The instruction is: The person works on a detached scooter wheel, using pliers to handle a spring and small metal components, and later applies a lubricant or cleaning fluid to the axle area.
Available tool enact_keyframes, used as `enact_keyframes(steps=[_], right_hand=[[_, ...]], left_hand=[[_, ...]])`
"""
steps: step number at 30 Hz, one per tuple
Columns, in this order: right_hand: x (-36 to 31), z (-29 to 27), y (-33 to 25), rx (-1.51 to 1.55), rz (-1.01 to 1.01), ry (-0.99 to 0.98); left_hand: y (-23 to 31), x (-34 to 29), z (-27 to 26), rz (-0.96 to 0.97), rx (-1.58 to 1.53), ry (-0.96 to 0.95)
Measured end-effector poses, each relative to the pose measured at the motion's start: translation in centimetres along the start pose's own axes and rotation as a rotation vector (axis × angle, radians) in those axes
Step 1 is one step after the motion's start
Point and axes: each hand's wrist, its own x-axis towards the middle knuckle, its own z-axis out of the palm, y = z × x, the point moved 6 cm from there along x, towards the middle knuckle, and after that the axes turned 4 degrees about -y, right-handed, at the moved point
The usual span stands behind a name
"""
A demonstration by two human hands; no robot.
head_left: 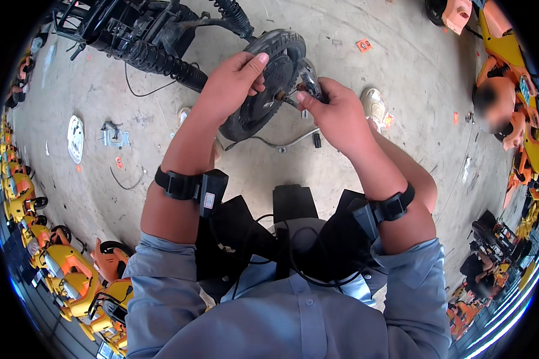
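Note:
In front of me is a black wheel (263, 90) with a treaded tyre, fitted at the end of a dark vehicle frame. My left hand (236, 81) is over the wheel's near left side, fingers curled in and thumb stretched along the top. What its fingers hold, if anything, is hidden. Beside the hub, my right hand (335, 107) is closed on a dark and silver part (309, 76), its thumb pressing near the axle end (279, 96). The fingers hide much of this part, so its kind is unclear.
A black coil shock absorber (167, 63) leads to the wheel. A metal rod or cable (281, 143) and a small black piece (317, 140) lie below it. To the left are a white oval plate (75, 139) and metal brackets (114, 134). Yellow-orange vehicles (72, 269) line both sides; people sit at right.

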Motion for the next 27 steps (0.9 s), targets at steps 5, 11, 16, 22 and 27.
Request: enact_keyframes(steps=[5, 11, 16, 22, 27], right_hand=[[0.3, 0.5, -0.7, -0.144, -0.005, 0.082], [1.1, 0.9, -2.1, 0.157, 0.036, -0.02], [0.8, 1.1, -2.9, 0.181, 0.02, -0.062], [0.9, 2.0, -4.0, 0.248, 0.063, -0.104], [1.1, 1.6, -4.2, 0.245, 0.098, -0.134]], left_hand=[[-0.6, -0.5, -1.7, -0.009, -0.043, -0.006], [-0.2, -1.9, -3.6, 0.124, -0.098, 0.074], [0.0, -2.4, -4.3, 0.132, -0.118, 0.085], [0.1, -2.7, -5.4, 0.129, -0.144, 0.111], [0.5, -2.0, -5.3, 0.108, -0.164, 0.114]])
